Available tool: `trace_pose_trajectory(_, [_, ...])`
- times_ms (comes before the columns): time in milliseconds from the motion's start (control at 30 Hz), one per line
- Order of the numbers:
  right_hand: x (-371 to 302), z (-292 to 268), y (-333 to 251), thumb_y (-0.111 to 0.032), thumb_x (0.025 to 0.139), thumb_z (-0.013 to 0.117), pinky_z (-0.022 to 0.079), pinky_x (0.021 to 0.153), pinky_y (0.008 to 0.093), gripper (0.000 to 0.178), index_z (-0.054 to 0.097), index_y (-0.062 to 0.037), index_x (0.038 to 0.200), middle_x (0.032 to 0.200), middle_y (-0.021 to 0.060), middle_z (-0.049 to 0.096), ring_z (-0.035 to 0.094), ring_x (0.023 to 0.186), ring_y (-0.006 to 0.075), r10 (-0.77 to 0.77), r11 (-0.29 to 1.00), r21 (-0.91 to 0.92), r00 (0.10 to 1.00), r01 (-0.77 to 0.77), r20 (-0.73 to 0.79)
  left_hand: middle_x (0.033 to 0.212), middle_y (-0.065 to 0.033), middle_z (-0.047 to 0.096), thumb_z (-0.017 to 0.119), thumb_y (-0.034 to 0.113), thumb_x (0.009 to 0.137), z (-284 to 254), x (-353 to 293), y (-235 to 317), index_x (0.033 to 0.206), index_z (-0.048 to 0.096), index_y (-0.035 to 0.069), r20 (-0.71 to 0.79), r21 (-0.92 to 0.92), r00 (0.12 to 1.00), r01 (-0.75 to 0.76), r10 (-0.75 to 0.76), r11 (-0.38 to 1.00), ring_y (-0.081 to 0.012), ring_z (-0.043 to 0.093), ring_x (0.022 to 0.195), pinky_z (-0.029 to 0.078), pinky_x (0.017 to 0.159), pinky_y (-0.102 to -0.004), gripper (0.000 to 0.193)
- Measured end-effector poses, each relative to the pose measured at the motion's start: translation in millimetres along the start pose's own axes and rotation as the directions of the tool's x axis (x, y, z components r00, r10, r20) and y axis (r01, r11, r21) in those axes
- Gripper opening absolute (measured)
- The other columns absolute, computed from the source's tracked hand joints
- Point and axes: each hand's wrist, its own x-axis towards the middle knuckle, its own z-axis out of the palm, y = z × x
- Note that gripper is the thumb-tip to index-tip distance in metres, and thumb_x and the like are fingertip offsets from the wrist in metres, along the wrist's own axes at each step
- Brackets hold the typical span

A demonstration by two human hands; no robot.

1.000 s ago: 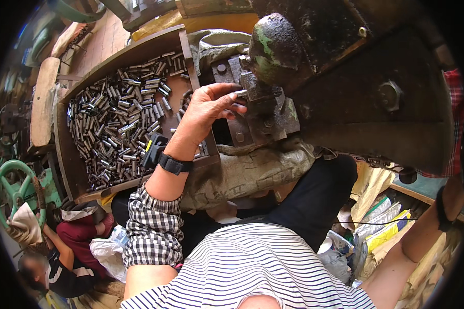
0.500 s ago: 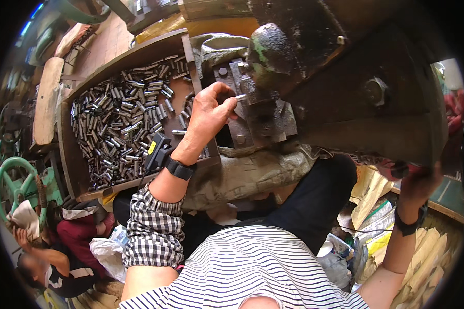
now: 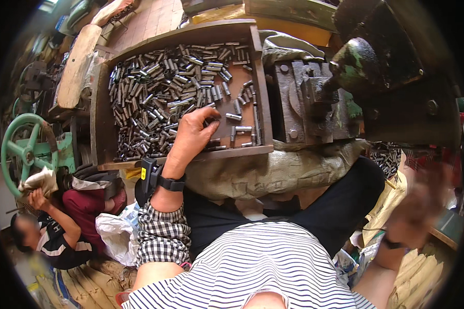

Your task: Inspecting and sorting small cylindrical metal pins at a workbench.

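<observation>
My left hand (image 3: 193, 129) is over the near part of a wooden tray (image 3: 101, 113). Its fingers are curled together, and what they hold, if anything, is hidden. Short metal tubes (image 3: 160, 77) fill most of the tray in a loose heap. A few separate tubes (image 3: 233, 117) lie just right of my fingers. To the tray's right stands a dark, greasy press with a bolted die block (image 3: 309, 103). At the far right my right hand (image 3: 417, 211) is smeared by motion, so its fingers cannot be read.
A green handwheel (image 3: 27, 149) stands at the left. Below it another person (image 3: 62, 226) holds a pale cloth. Draped sacking (image 3: 273, 172) runs below the tray and press. More metal pieces (image 3: 386, 160) lie right of my knee, above paper sacks (image 3: 415, 278).
My left hand has gone from the press, where it pinched a small metal tube, to the tray. My right hand has moved and blurred. The view has swung left.
</observation>
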Motion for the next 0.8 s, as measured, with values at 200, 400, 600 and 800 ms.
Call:
trace_pose_trajectory(200, [-51.2,170.0,-92.2,-0.009,0.070,0.057,0.044,0.072,0.0369,0.009,0.058,-0.0073,0.078,0.080,0.0082,0.056,0.057,0.080,0.0226,-0.430,0.837,0.508,0.817,0.202,0.385,0.080,-0.0126,0.062,0.066,0.008,0.074,-13.9,-3.6,-0.6,0.088,0.063,0.004,0.020,0.331,0.992,-0.121,0.121,0.936,-0.0298,0.061,0.077,0.048,0.067,-0.0353,0.015])
trace_pose_trajectory(400, [-76.3,257.5,-127.9,-0.008,0.069,0.059,0.047,0.066,0.0343,0.007,0.061,-0.0074,0.076,0.083,0.0097,0.058,0.062,0.081,0.0233,-0.481,0.874,0.385,0.638,0.296,0.601,0.084,-0.0105,0.059,0.069,0.013,0.072,-27.7,-16.2,1.4,0.091,0.062,0.007,0.134,0.380,0.988,-0.122,0.075,0.917,-0.0299,0.061,0.078,0.048,0.066,-0.0375,0.020])
trace_pose_trajectory(600, [-70.0,251.3,-121.9,-0.009,0.072,0.062,0.049,0.064,0.0385,0.011,0.055,-0.0016,0.077,0.082,0.0122,0.056,0.061,0.078,0.0298,-0.339,0.881,0.472,0.711,0.011,0.616,0.082,-0.0113,0.055,0.069,0.016,0.073,-26.2,-15.3,-4.3,0.092,0.062,0.008,0.272,0.506,0.952,-0.266,0.141,0.820,-0.0312,0.060,0.074,0.048,0.064,-0.0404,0.023])
trace_pose_trajectory(800, [-82.5,228.7,-113.4,-0.009,0.073,0.065,0.048,0.056,0.0396,0.024,0.047,-0.0018,0.086,0.076,0.0157,0.057,0.059,0.066,0.0342,-0.302,0.792,0.599,0.777,-0.118,0.552,0.078,-0.0121,0.055,0.066,0.018,0.076,-7.8,-0.3,-10.7,0.084,0.060,0.006,0.173,0.587,0.972,-0.230,0.157,0.776,-0.0327,0.059,0.068,0.047,0.061,-0.0425,0.016])
